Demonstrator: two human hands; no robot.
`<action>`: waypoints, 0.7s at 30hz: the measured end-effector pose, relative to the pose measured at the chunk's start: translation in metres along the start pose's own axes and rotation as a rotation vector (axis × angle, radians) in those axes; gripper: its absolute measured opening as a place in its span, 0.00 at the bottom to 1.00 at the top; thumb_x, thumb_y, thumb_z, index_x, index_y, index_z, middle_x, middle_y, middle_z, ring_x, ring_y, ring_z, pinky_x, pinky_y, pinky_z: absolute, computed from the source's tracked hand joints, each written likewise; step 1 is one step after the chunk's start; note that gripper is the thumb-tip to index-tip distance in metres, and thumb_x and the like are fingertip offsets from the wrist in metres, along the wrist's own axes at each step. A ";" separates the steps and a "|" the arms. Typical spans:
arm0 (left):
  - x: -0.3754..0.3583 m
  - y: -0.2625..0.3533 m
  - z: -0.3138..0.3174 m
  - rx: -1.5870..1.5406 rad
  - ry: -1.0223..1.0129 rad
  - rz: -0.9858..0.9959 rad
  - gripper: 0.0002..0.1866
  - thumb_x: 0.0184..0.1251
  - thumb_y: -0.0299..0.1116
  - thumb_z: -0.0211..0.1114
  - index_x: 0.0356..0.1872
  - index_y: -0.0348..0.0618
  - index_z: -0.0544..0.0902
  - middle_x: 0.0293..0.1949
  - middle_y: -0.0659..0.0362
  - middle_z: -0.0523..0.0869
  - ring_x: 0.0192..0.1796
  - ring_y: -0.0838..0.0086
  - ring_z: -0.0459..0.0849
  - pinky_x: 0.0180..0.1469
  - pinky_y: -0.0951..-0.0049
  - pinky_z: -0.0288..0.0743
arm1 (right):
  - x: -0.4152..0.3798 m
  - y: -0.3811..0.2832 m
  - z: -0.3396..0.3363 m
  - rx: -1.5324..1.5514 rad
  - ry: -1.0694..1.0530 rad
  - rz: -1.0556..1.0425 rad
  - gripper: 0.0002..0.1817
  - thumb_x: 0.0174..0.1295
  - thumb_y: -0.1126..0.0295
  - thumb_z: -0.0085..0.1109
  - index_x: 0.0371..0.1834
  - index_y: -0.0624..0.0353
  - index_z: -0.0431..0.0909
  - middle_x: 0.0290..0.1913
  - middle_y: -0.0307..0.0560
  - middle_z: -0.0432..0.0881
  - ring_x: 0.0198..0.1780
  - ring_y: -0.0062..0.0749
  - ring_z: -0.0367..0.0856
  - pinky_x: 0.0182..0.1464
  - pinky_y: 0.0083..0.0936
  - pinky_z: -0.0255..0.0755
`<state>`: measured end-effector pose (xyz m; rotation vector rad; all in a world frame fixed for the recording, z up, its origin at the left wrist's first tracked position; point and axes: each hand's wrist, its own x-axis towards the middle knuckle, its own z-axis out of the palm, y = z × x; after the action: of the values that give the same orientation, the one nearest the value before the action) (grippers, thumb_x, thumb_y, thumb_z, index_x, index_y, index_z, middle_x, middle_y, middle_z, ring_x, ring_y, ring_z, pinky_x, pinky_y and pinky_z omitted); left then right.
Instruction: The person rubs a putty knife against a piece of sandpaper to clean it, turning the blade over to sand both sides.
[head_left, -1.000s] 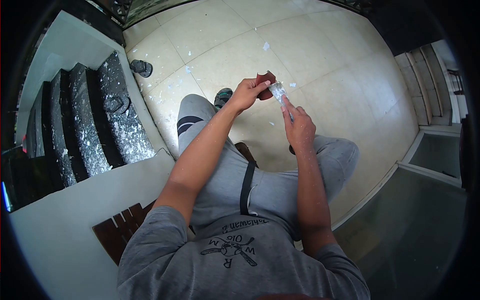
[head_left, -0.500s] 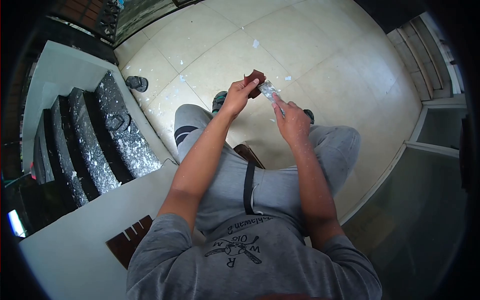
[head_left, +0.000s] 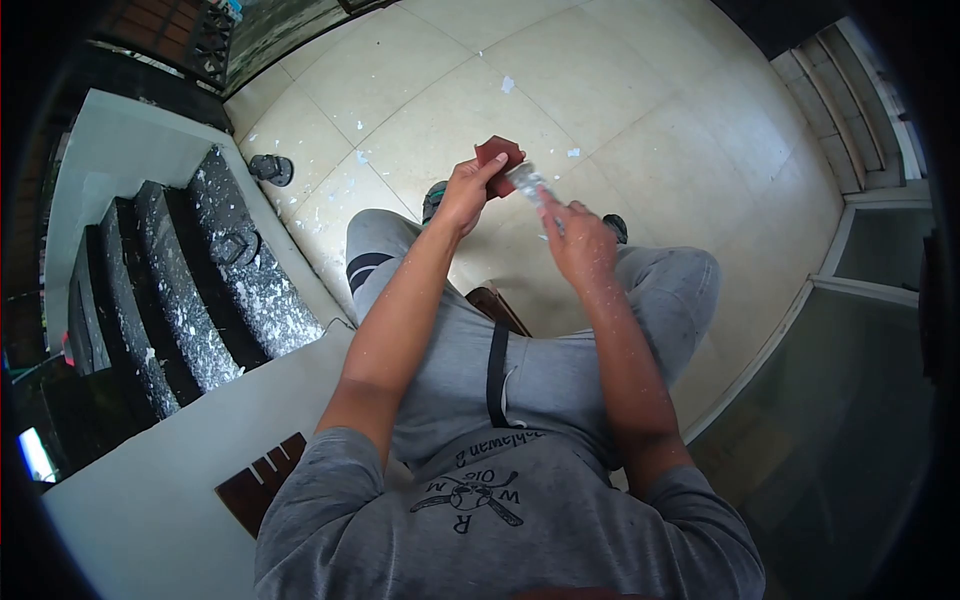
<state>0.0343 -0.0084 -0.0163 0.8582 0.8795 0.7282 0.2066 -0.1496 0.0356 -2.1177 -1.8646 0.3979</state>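
My left hand (head_left: 466, 194) grips a folded piece of reddish-brown sandpaper (head_left: 498, 152), thumb lying across its face. My right hand (head_left: 584, 243) is closed around a putty knife (head_left: 530, 182) whose blade is flecked with white and grey. The blade's end is right at the lower right edge of the sandpaper. Both hands are out in front over the tiled floor, between my knees. The lower part of the knife is hidden in my right fingers.
White flakes (head_left: 508, 85) are scattered over the tiled floor (head_left: 640, 110). To the left, dark steps (head_left: 215, 290) are covered in white specks, with a sandal (head_left: 272, 170) beside them. Glass panels (head_left: 800, 400) stand on the right. A brown slatted wooden piece (head_left: 262, 485) is at lower left.
The sandpaper has tipped so more of its flat face shows, and my left hand has shifted slightly left. The putty knife has moved slightly left and down along its edge.
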 end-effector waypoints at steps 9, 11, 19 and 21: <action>0.001 0.004 0.001 -0.070 -0.053 0.011 0.19 0.87 0.40 0.64 0.64 0.34 0.88 0.59 0.54 0.94 0.58 0.71 0.92 0.67 0.65 0.83 | -0.002 -0.003 -0.007 -0.049 -0.027 0.022 0.22 0.83 0.51 0.56 0.77 0.31 0.83 0.41 0.50 0.87 0.42 0.54 0.91 0.43 0.50 0.84; 0.003 0.000 0.001 -0.046 -0.056 -0.002 0.19 0.88 0.39 0.64 0.64 0.34 0.89 0.59 0.55 0.95 0.58 0.70 0.92 0.67 0.66 0.84 | 0.000 0.001 -0.006 0.026 -0.017 0.001 0.22 0.83 0.51 0.56 0.77 0.31 0.83 0.41 0.51 0.87 0.42 0.54 0.91 0.44 0.51 0.84; 0.000 -0.003 0.007 -0.067 0.013 0.001 0.17 0.87 0.41 0.67 0.61 0.39 0.91 0.53 0.59 0.95 0.53 0.77 0.90 0.59 0.70 0.83 | 0.006 0.005 -0.012 0.011 -0.053 0.061 0.22 0.84 0.51 0.55 0.76 0.33 0.84 0.42 0.51 0.87 0.42 0.52 0.91 0.44 0.51 0.85; -0.003 -0.002 0.004 -0.045 0.018 0.001 0.17 0.87 0.40 0.66 0.62 0.38 0.91 0.54 0.59 0.95 0.53 0.77 0.91 0.60 0.71 0.84 | 0.004 -0.003 -0.011 0.050 -0.089 0.115 0.22 0.83 0.52 0.56 0.76 0.34 0.84 0.42 0.50 0.87 0.42 0.53 0.91 0.44 0.51 0.85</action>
<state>0.0368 -0.0126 -0.0156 0.8129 0.8761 0.7547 0.2086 -0.1458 0.0468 -2.2133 -1.7648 0.5681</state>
